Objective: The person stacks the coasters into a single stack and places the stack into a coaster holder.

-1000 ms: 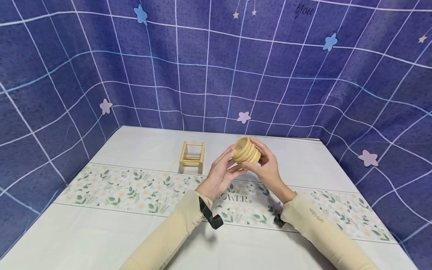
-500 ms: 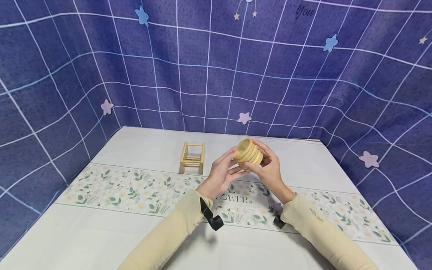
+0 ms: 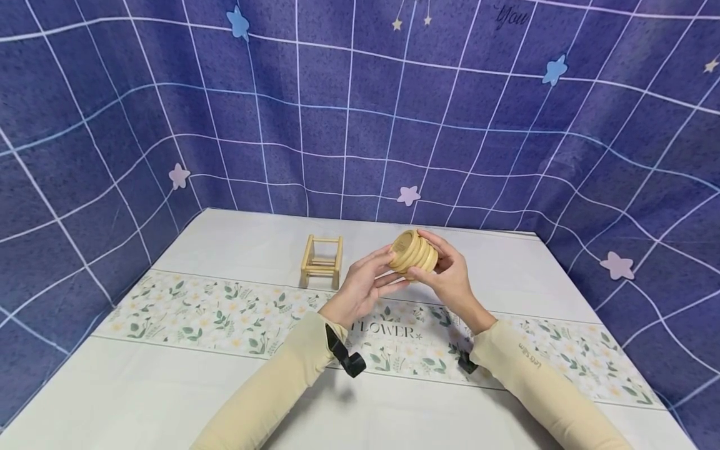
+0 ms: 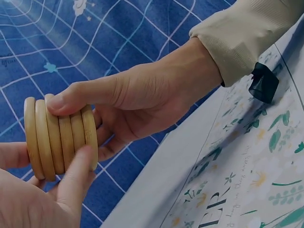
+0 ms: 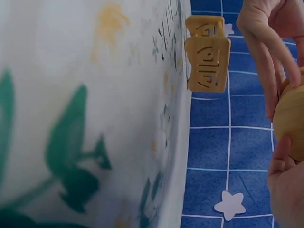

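A stack of several round wooden coasters [image 3: 417, 255] is held up above the table, tilted, with the shallow recess of the end coaster facing up and left. My left hand [image 3: 364, 284] holds it from the left, thumb at the near rim and fingers under it. From the right, my right hand [image 3: 450, 278] grips the stack across its rims. In the left wrist view the coasters [image 4: 61, 137] lie face to face between both hands. The right wrist view shows a flat wooden face [image 5: 292, 118] of the stack, cut off by the frame edge.
A wooden coaster holder [image 3: 322, 261] with slotted end panels and thin rods stands on the table, left of my hands. A floral printed band [image 3: 225, 319] crosses the white tabletop [image 3: 140, 381]. Blue gridded cloth [image 3: 360, 125] hangs behind and at both sides.
My left wrist and forearm have shifted slightly left. The coaster stack remains in both hands at nearly the same place, with its tilt altered a little. The holder has not moved.
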`<act>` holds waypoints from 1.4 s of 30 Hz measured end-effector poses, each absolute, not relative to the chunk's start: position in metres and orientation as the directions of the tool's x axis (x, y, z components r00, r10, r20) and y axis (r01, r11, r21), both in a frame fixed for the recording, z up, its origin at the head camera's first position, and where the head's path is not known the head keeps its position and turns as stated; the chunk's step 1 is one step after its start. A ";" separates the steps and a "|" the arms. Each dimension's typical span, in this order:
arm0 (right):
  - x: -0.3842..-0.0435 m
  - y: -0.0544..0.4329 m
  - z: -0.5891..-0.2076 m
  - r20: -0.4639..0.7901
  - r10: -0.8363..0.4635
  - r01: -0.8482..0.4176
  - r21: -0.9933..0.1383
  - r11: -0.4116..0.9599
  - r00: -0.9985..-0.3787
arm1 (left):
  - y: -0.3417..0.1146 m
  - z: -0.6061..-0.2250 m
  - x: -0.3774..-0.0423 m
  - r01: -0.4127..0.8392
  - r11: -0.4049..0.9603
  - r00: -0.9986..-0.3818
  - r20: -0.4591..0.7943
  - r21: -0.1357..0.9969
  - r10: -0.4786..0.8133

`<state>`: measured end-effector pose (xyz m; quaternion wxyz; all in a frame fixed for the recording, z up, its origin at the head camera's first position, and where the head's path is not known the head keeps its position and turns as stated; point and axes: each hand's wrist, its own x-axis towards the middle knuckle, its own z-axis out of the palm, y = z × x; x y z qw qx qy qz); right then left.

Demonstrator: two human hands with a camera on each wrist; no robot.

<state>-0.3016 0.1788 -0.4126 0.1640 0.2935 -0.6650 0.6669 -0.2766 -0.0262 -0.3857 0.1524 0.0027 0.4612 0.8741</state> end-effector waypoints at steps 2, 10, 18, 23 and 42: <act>-0.303 0.179 -0.411 0.608 -0.177 -0.606 -0.793 -0.070 -0.774 | -0.025 -0.385 -0.277 -0.255 -0.528 -0.957 -0.133 0.810 0.258; -0.307 0.184 -0.411 0.614 -0.199 -0.607 -0.788 -0.100 -0.764 | -0.024 -0.385 -0.275 -0.198 -0.479 -0.972 -0.109 0.855 0.207; -0.309 0.186 -0.406 0.599 -0.231 -0.613 -0.790 -0.014 -0.767 | -0.025 -0.380 -0.275 -0.175 -0.373 -0.976 -0.111 0.911 0.188; -0.310 0.185 -0.399 0.578 -0.260 -0.605 -0.796 0.032 -0.774 | -0.026 -0.376 -0.276 -0.199 -0.393 -0.972 -0.130 0.898 0.194; -0.316 0.179 -0.389 0.506 -0.336 -0.575 -0.805 0.147 -0.794 | -0.032 -0.375 -0.278 -0.222 -0.475 -0.973 -0.161 0.852 0.165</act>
